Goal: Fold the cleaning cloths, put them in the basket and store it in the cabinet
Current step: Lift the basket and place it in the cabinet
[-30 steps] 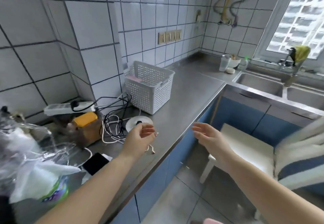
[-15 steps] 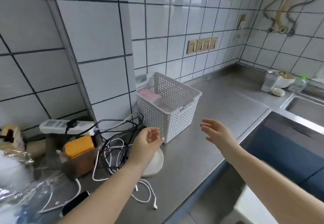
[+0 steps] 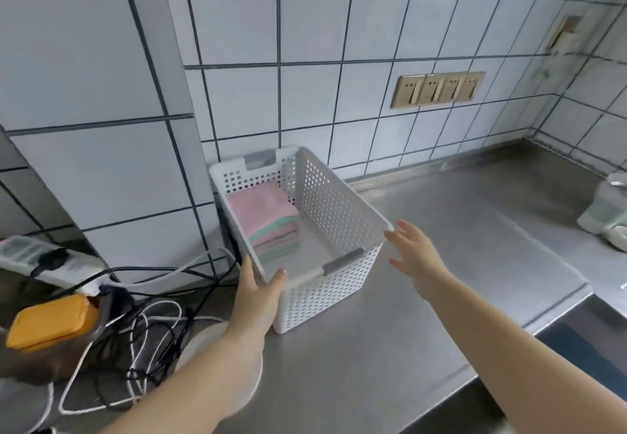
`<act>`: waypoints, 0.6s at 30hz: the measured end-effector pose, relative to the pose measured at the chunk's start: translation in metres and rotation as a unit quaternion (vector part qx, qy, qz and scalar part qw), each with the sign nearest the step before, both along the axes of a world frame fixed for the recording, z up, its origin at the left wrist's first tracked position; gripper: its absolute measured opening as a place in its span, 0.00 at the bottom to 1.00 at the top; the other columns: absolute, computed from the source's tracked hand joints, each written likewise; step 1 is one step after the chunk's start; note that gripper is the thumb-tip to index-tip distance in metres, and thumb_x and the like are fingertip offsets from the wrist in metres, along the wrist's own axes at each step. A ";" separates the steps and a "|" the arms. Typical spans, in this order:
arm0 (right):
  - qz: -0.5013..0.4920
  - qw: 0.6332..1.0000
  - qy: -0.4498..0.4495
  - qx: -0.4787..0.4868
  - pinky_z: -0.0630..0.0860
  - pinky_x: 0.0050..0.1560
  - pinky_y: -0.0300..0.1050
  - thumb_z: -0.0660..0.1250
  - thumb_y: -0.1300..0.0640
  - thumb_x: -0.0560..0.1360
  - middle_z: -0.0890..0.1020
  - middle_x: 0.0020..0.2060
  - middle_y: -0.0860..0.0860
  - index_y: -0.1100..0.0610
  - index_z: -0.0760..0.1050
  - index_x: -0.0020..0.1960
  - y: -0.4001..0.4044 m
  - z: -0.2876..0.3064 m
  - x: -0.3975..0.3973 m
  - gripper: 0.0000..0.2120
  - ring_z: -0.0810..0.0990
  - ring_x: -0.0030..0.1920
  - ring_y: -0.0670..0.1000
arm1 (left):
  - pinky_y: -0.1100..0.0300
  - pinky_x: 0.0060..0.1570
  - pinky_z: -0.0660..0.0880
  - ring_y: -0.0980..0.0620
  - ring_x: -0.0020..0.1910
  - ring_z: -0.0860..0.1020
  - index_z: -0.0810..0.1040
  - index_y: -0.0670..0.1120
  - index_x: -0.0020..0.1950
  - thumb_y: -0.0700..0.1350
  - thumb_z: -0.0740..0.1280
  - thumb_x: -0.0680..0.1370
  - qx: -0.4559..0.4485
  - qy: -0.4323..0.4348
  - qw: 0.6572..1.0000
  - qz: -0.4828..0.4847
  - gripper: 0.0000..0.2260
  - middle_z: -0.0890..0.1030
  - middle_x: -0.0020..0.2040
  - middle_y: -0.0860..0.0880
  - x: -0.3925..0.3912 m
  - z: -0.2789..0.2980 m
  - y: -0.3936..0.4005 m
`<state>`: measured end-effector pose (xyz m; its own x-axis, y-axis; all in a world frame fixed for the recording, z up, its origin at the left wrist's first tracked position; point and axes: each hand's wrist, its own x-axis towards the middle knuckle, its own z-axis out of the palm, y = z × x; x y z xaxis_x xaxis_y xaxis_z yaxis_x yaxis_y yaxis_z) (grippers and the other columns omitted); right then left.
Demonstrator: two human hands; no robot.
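Note:
A white perforated plastic basket (image 3: 339, 209) stands on the steel counter against the tiled wall. Inside it lies a stack of folded cleaning cloths (image 3: 271, 219), pink on top with green and pale layers below. My left hand (image 3: 259, 294) rests against the basket's near left corner, thumb over the rim and fingers along the left wall. My right hand (image 3: 415, 255) is spread, its fingertips just at the basket's right front corner, holding nothing.
A tangle of black and white cables (image 3: 135, 338), a power strip (image 3: 40, 260), an orange-lidded box (image 3: 51, 321) and a white round disc (image 3: 207, 342) crowd the counter to the left. A clear container (image 3: 607, 209) sits far right. The steel counter (image 3: 458, 264) drops off at its front edge, lower right.
Both hands have reached forward to the basket; the left one now touches its near left corner and the right one has come up to its right corner. The view has moved closer.

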<state>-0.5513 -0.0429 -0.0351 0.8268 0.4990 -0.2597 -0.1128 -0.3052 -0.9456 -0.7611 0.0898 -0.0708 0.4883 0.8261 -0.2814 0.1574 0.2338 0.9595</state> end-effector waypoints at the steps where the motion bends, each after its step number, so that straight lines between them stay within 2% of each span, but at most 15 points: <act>1: -0.003 1.000 0.015 -0.004 0.74 0.60 0.51 0.64 0.54 0.77 0.70 0.65 0.50 0.53 0.61 0.73 0.004 -0.005 0.007 0.27 0.72 0.58 0.50 | 0.55 0.65 0.67 0.52 0.64 0.73 0.60 0.52 0.74 0.42 0.67 0.76 -0.004 -0.011 1.000 0.007 0.29 0.73 0.67 0.51 0.002 0.000 0.000; 3: 0.003 0.999 0.034 -0.018 0.75 0.56 0.50 0.64 0.52 0.76 0.72 0.64 0.50 0.52 0.64 0.71 0.013 -0.012 0.019 0.25 0.73 0.58 0.50 | 0.58 0.59 0.68 0.52 0.60 0.76 0.64 0.51 0.72 0.39 0.66 0.77 -0.014 -0.026 0.999 0.022 0.25 0.77 0.62 0.51 0.005 0.001 -0.001; 5: 0.021 0.998 0.052 -0.033 0.74 0.54 0.50 0.64 0.51 0.76 0.76 0.58 0.50 0.51 0.70 0.66 0.020 -0.017 0.026 0.19 0.74 0.57 0.51 | 0.58 0.59 0.69 0.52 0.57 0.77 0.68 0.52 0.68 0.38 0.65 0.77 -0.022 -0.027 0.999 0.031 0.22 0.79 0.58 0.52 0.007 0.002 -0.001; 7: 0.038 0.995 0.075 -0.044 0.73 0.56 0.52 0.63 0.53 0.77 0.78 0.51 0.49 0.51 0.75 0.58 0.024 -0.019 0.029 0.10 0.75 0.54 0.50 | 0.57 0.58 0.70 0.55 0.55 0.78 0.69 0.56 0.67 0.37 0.64 0.77 -0.027 -0.028 0.999 0.025 0.22 0.80 0.55 0.55 0.007 0.003 -0.002; 9: 0.042 0.993 0.107 -0.037 0.73 0.53 0.52 0.62 0.57 0.77 0.78 0.49 0.51 0.51 0.75 0.50 0.028 -0.020 0.030 0.04 0.75 0.51 0.51 | 0.58 0.54 0.71 0.57 0.53 0.78 0.69 0.59 0.66 0.35 0.63 0.76 -0.034 -0.029 0.999 0.010 0.24 0.81 0.53 0.57 0.005 0.006 -0.003; 12: 0.039 0.990 0.133 -0.020 0.71 0.48 0.51 0.59 0.63 0.77 0.76 0.43 0.52 0.54 0.74 0.49 0.029 -0.019 0.030 0.07 0.75 0.43 0.50 | 0.57 0.57 0.73 0.57 0.53 0.80 0.71 0.60 0.64 0.33 0.62 0.75 -0.040 -0.040 0.998 0.000 0.25 0.83 0.52 0.56 0.003 0.009 -0.004; 14: 0.048 0.991 0.126 -0.011 0.67 0.46 0.49 0.57 0.65 0.76 0.75 0.39 0.50 0.53 0.75 0.52 0.027 -0.017 0.029 0.12 0.72 0.38 0.49 | 0.60 0.52 0.74 0.59 0.51 0.81 0.73 0.63 0.60 0.32 0.60 0.75 -0.040 -0.049 0.998 -0.005 0.26 0.84 0.50 0.57 0.000 0.013 -0.006; 16: 0.051 0.989 0.136 0.026 0.69 0.45 0.49 0.55 0.67 0.76 0.76 0.40 0.50 0.51 0.76 0.56 0.022 -0.017 0.026 0.18 0.72 0.37 0.49 | 0.62 0.47 0.73 0.60 0.49 0.81 0.73 0.65 0.56 0.31 0.58 0.75 -0.042 -0.058 0.997 -0.017 0.27 0.84 0.49 0.58 -0.003 0.017 -0.006; 18: 0.051 0.984 0.161 0.063 0.71 0.48 0.51 0.55 0.69 0.76 0.77 0.41 0.51 0.49 0.76 0.58 0.016 -0.018 0.022 0.21 0.72 0.39 0.49 | 0.58 0.53 0.75 0.58 0.51 0.81 0.72 0.66 0.58 0.30 0.58 0.76 -0.049 -0.062 0.996 -0.032 0.28 0.84 0.50 0.57 -0.007 0.018 -0.005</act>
<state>-0.5293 -0.0273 -0.0527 0.6557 0.6201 -0.4308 -0.3872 -0.2137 -0.8969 -0.7685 0.0844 -0.0527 0.5746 0.7636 -0.2945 0.0575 0.3213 0.9452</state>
